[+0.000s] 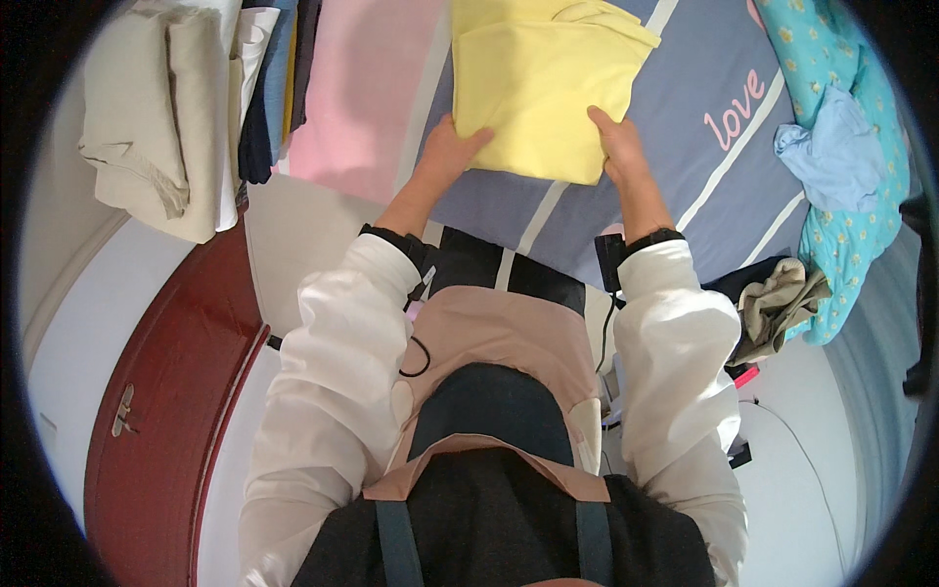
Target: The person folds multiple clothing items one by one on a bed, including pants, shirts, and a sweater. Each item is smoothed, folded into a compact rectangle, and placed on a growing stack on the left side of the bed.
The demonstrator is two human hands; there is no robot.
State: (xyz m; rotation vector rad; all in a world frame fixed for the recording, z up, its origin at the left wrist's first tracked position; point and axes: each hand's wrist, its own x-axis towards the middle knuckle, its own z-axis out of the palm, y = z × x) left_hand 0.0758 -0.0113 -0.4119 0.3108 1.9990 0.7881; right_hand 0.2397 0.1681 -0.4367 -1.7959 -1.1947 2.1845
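A yellow folded garment [543, 95] lies on the grey, pink and white patterned bed cover [660, 147]. My left hand [451, 150] grips its near left edge, thumb on top and fingers hidden beneath the cloth. On the near right edge, my right hand [620, 147] holds it the same way, thumb on top. The near part of the garment looks flat, while its far right part shows loose folds. Both wrists carry black bands, with a small black device beside the right one.
Folded beige clothes [147, 117] and a row of other folded garments [271, 88] stand at the left. A light blue cloth [836, 154] rests on a turquoise floral fabric [843, 257] at the right. Near it lies a crumpled olive garment [781, 304]. A red-brown door [169, 396] is at the lower left.
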